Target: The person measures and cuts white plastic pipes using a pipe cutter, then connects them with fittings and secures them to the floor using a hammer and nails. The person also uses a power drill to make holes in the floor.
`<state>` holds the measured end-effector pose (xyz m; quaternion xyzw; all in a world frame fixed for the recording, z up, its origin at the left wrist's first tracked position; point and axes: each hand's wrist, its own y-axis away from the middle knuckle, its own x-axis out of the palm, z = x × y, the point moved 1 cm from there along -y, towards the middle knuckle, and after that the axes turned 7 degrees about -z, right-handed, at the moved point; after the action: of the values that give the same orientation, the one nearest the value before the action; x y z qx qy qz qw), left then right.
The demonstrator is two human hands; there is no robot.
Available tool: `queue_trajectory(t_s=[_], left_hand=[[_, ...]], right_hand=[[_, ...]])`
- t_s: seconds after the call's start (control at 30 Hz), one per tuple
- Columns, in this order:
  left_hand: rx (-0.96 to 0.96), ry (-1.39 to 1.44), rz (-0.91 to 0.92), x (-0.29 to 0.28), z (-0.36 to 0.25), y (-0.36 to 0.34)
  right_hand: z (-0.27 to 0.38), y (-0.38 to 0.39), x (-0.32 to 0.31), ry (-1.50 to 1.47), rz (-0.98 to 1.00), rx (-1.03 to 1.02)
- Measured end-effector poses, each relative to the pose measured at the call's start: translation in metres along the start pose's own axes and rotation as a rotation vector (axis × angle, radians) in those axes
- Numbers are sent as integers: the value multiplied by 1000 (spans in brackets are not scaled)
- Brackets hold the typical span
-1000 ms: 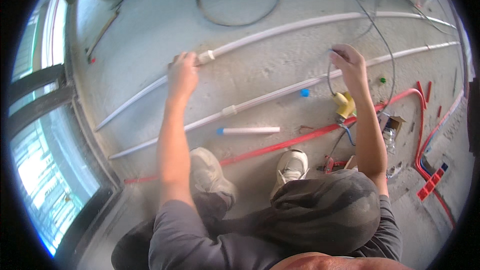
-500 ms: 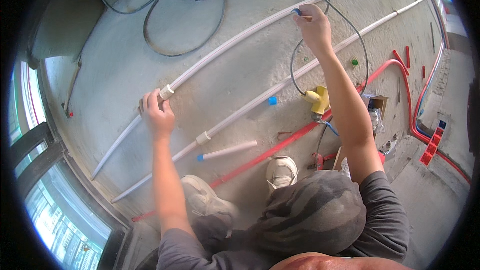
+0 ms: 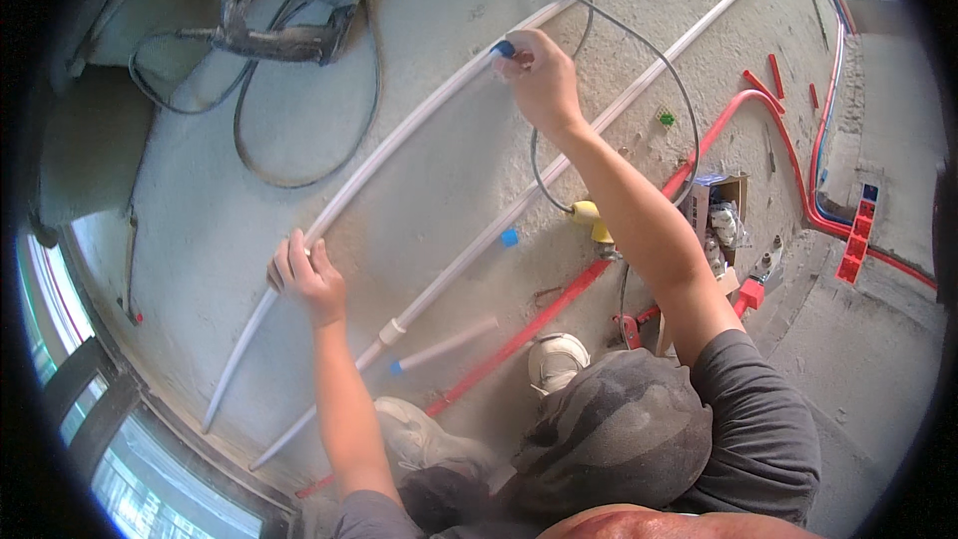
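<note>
Our right hand (image 3: 544, 70) has neared our left hand (image 3: 311, 277) — its fingers pinch a small blue piece (image 3: 503, 48); the left's curl round a smooth white plastic pipe (image 3: 399, 136) on gritty concrete (image 3: 429, 185), crossed by grey cable (image 3: 650, 44).

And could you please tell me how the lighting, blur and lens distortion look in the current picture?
Head view, lighting: bright glare washes out the window at lower left; head view, blur: the short white pipe and left shoe look smeared; head view, distortion: the upper long white pipe appears bowed, likely from the fisheye, and the corners go black.
</note>
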<state>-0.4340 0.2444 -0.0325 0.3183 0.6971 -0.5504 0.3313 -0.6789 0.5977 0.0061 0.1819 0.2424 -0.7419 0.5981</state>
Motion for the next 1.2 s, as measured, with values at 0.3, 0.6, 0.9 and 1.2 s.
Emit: queue_trajectory(t_s=[0.3, 0.6, 0.9, 1.2], left_hand=[[29, -90, 45, -4, -8, -3], [0, 5, 21, -3, -9, -9], [-24, 22, 38, 0, -4, -5], [-26, 31, 60, 1, -5, -9]], right_hand=[[5, 0, 6, 47, 30, -145], [17, -11, 8, 292, 134, -372], [19, -18, 9, 548, 263, -419], [4, -10, 13, 505, 245, -501]])
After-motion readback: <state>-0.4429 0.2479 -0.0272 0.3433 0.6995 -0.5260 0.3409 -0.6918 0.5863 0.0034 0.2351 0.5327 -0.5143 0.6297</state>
